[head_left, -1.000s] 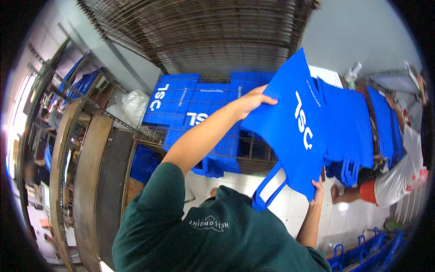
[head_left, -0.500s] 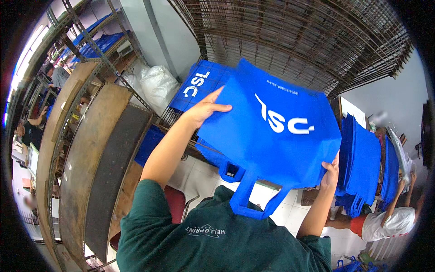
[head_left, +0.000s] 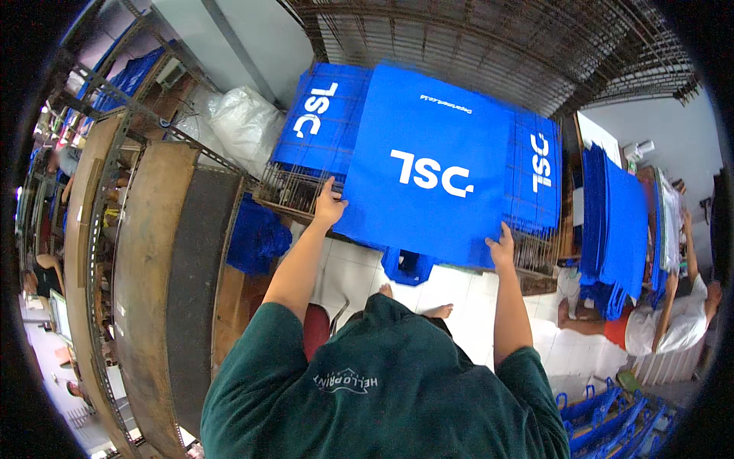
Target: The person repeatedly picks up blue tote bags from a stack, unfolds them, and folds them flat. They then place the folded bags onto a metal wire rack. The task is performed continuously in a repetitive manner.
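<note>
A blue fabric bag (head_left: 428, 138) with white printing lies flat across a wire rack (head_left: 298, 182), its handle (head_left: 407, 266) hanging past the near edge. My left hand (head_left: 330, 206) grips the bag's left side near its lower corner, thumb at the edge. At the lower right corner, my right hand (head_left: 501, 247) pinches the bag with the thumb on top. Similar blue bags show on either side, one on the left (head_left: 317, 115) and one on the right (head_left: 533, 168), both lying on the rack and partly covered by the held bag.
Raised wire racks (head_left: 474, 34) stand tilted behind. Blue bags (head_left: 612, 222) hang at right, near a person in a white shirt (head_left: 673, 317). Shelving with boards (head_left: 153, 268) lines the left, beside a white plastic sack (head_left: 241, 126). More blue bags (head_left: 612, 421) are at lower right.
The bag has gone from raised, tilted and bent to flat on the rack. Both hands have come down with it, the right one moving left, and its handle now hangs down.
</note>
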Action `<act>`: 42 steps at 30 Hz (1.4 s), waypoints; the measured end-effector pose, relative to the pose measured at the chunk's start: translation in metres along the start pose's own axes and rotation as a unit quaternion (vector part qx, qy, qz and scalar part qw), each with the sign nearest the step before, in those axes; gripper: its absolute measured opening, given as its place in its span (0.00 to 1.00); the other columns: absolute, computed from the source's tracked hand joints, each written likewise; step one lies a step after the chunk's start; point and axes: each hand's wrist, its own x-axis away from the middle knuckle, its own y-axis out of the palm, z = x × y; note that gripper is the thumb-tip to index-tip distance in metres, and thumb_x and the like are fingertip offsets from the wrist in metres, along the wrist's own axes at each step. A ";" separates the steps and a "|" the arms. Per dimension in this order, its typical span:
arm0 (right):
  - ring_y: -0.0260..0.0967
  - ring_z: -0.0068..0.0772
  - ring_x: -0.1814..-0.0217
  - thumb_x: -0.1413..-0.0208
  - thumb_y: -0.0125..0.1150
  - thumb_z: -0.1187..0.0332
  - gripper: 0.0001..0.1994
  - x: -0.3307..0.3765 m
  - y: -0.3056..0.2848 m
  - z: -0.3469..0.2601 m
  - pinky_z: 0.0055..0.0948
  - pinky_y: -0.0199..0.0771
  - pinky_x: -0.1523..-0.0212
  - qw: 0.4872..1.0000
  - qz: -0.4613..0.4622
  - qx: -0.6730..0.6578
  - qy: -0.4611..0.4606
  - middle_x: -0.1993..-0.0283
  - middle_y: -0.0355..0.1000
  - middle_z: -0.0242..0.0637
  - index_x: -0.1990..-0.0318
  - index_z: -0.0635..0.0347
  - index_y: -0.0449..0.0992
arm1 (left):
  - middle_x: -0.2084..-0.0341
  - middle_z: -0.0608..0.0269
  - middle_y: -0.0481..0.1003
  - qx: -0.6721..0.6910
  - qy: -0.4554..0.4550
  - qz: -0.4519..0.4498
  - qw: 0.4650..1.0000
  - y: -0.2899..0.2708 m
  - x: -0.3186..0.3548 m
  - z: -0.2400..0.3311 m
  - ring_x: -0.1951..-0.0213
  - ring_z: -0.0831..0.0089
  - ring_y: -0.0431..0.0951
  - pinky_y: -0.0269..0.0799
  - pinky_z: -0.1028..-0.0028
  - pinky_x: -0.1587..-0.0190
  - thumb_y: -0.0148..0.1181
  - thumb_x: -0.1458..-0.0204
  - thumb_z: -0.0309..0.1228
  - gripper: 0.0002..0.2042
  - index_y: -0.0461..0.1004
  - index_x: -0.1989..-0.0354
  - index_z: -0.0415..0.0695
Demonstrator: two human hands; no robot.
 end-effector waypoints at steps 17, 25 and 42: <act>0.71 0.42 0.66 0.62 0.56 0.77 0.16 0.037 0.025 0.034 0.36 0.68 0.61 0.952 0.187 0.232 -0.073 0.68 0.72 0.43 0.61 0.54 0.71 | 0.68 0.55 0.76 -0.084 -0.018 0.026 0.996 0.005 0.014 -0.011 0.67 0.63 0.77 0.70 0.65 0.59 0.58 0.61 0.22 0.33 0.56 0.42 0.46; 0.71 0.42 0.64 0.62 0.56 0.76 0.12 0.035 0.021 0.030 0.34 0.68 0.60 0.952 0.184 0.244 -0.017 0.68 0.73 0.46 0.65 0.57 0.74 | 0.67 0.56 0.76 -0.130 0.015 0.059 0.990 0.013 0.007 -0.018 0.67 0.62 0.76 0.69 0.66 0.59 0.59 0.61 0.23 0.33 0.57 0.42 0.47; 0.71 0.38 0.67 0.63 0.55 0.77 0.16 0.028 0.004 0.050 0.33 0.70 0.63 0.966 0.138 0.220 -0.009 0.70 0.72 0.42 0.61 0.55 0.73 | 0.67 0.56 0.75 -0.129 -0.020 0.012 0.991 0.009 0.011 -0.015 0.69 0.64 0.75 0.69 0.67 0.61 0.58 0.61 0.20 0.37 0.51 0.38 0.47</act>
